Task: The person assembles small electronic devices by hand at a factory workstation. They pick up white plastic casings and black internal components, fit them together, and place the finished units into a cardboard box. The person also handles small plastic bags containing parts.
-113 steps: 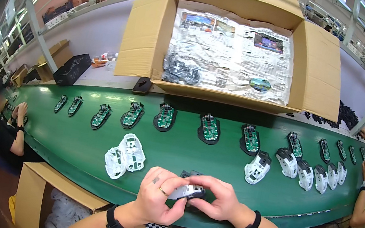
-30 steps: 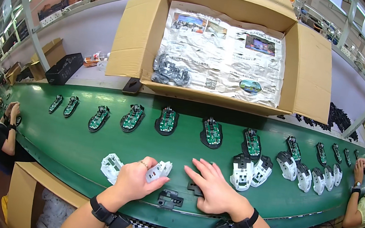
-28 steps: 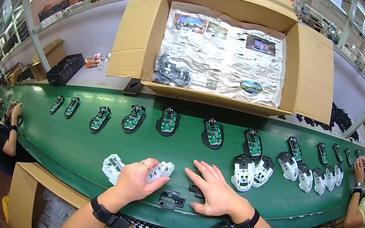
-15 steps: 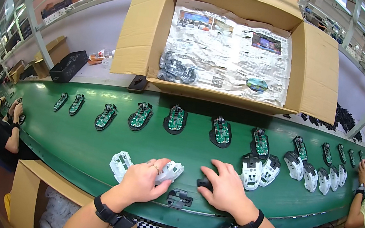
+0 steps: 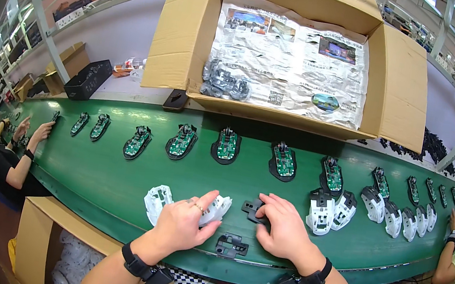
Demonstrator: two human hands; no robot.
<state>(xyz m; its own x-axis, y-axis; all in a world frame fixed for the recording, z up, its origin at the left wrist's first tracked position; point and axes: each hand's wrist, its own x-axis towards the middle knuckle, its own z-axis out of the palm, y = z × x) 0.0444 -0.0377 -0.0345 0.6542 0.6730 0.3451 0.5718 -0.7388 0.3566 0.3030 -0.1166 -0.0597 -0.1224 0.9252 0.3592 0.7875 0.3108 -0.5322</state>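
A white plastic mouse shell (image 5: pixel 215 210) lies on the near belt, partly covered. Just right, a small black plastic part (image 5: pixel 252 209) lies flat.

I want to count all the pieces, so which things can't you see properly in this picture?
Head view only:
- White shell under the left hand: mostly covered by the hand.
- Black part at the right hand: fingers hide its far end, so the grip is unclear.
- Boards at the belt's far right: too small and bent by the lens.
- Black pieces in the cardboard box: a tangled pile, uncountable.

cardboard box (image 5: pixel 179 37) behind conveyor belt (image 5: pixel 95 174)
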